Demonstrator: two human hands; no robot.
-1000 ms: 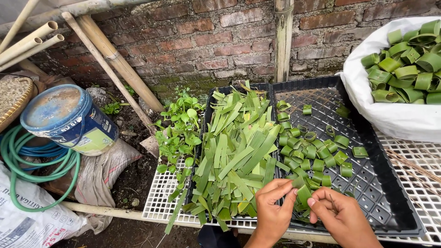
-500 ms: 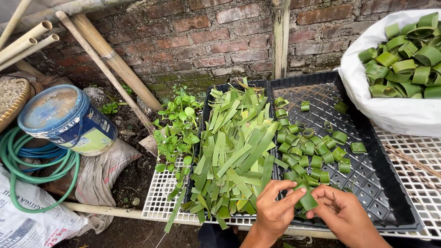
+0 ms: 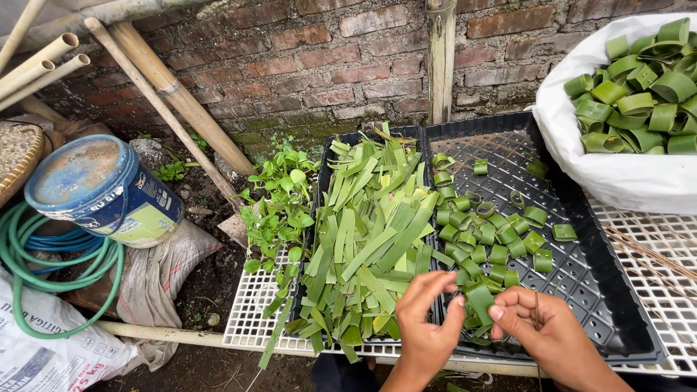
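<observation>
You have bright green leaf strips and green rolled leaf rings lying in a black grid-patterned tray, which sits on a white mesh rack. Beside you the bucket is blue with a pale, stained lid, the hose green, the sack white, and the wall is reddish-brown brick with grey mortar lines.

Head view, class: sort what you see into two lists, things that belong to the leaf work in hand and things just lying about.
In use:
left hand
right hand
leaf strip held between both hands
flat strips
leaf rings
black tray
white sack of rings

Lying about:
bucket
hose
bamboo poles
seedlings
printed bag
</observation>
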